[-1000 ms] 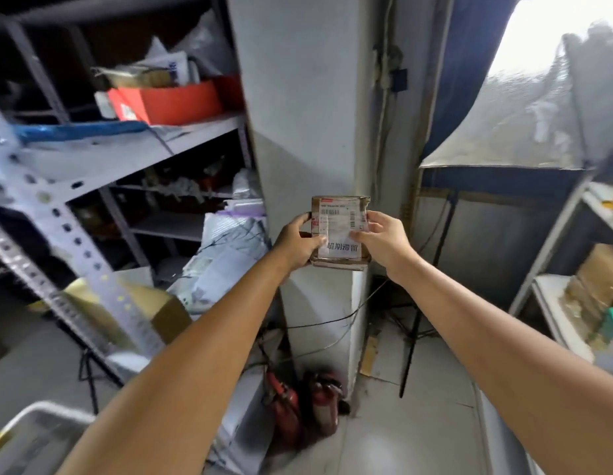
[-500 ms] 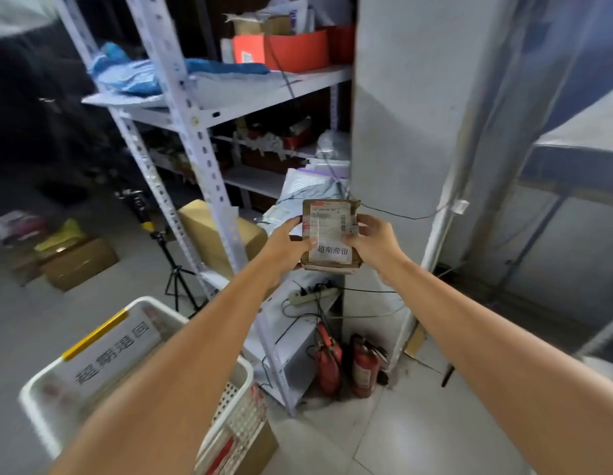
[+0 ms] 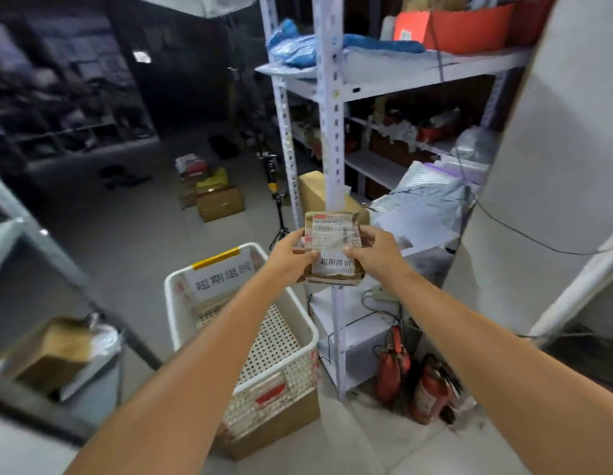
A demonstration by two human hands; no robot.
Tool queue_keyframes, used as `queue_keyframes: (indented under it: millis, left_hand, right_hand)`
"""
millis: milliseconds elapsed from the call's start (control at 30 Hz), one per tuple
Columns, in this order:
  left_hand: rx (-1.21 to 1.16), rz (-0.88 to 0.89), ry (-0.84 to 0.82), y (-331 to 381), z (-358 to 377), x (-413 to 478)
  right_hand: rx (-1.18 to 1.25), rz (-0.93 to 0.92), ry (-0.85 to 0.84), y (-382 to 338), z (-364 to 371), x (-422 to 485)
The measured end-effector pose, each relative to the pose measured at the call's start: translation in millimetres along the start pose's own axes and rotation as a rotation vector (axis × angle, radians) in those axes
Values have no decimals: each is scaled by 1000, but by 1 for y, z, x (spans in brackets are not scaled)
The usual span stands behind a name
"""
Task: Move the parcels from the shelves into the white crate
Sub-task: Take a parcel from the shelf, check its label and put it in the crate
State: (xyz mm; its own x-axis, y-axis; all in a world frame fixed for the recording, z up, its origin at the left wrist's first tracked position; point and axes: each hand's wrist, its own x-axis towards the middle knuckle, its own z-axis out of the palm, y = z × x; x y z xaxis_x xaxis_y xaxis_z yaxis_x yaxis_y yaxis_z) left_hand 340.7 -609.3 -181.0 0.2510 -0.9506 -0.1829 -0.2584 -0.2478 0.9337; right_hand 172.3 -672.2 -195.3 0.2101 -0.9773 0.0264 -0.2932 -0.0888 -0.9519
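Both hands (image 3: pixel 336 257) grip parcel (image 3: pixel 333 242) between them.

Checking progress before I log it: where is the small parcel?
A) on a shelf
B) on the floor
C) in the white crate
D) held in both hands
D: the left hand and right hand hold the parcel by its sides, up off the crate.

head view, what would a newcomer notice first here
A small brown parcel with a white label is held mid-frame between the left hand and right hand. The white crate sits below, to the left. Two red fire extinguishers stand at the foot of the shelf, lower right.
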Motion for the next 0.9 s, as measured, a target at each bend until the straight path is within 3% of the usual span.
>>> queue_keyframes:
  millis: [333,633,900]
  left_hand:
    - [-93,-96,243,-60,-116,8]
    - [-203,-149,268,-121,-223,62]
    - [-325,-240,326,-178,-262,124]
  right_hand:
    - [28,-7,-255,-24,144,42]
    - [38,42,-382,-35,269,93]
    - [-18,90,-488,-15,342,157]
